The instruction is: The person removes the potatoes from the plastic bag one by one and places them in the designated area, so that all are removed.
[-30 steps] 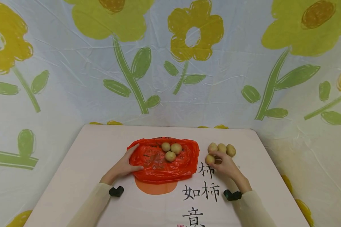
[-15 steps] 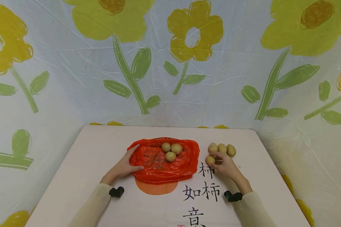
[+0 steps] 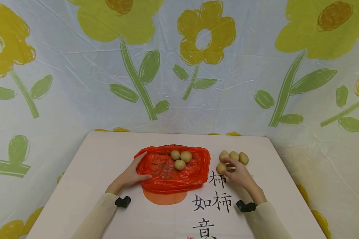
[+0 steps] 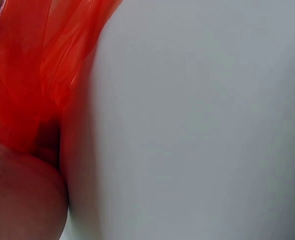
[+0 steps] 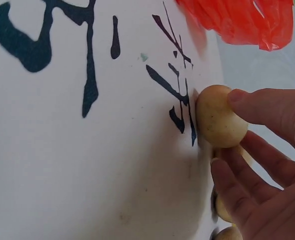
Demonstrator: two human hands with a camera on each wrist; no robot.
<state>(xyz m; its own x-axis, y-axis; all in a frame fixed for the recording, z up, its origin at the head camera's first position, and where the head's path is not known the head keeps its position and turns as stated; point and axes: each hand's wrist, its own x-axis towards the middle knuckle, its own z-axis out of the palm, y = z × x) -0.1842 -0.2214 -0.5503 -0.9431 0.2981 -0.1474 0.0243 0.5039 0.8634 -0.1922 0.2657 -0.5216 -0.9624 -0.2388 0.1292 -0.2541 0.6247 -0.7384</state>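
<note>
A red plastic bag lies spread wide on the table, with three small potatoes in it towards its right half. My left hand holds the bag's left side, thumb and fingers spread around the edge. In the left wrist view, red plastic covers part of the palm. To the right of the bag, my right hand pinches a potato between thumb and fingers, at table level. Three more potatoes sit in a row just behind it, partly hidden by the hand in the right wrist view.
The pale table carries black brush characters and an orange printed shape partly under the bag. A flowered cloth hangs behind the table's back edge. Dark wrist devices sit on both wrists.
</note>
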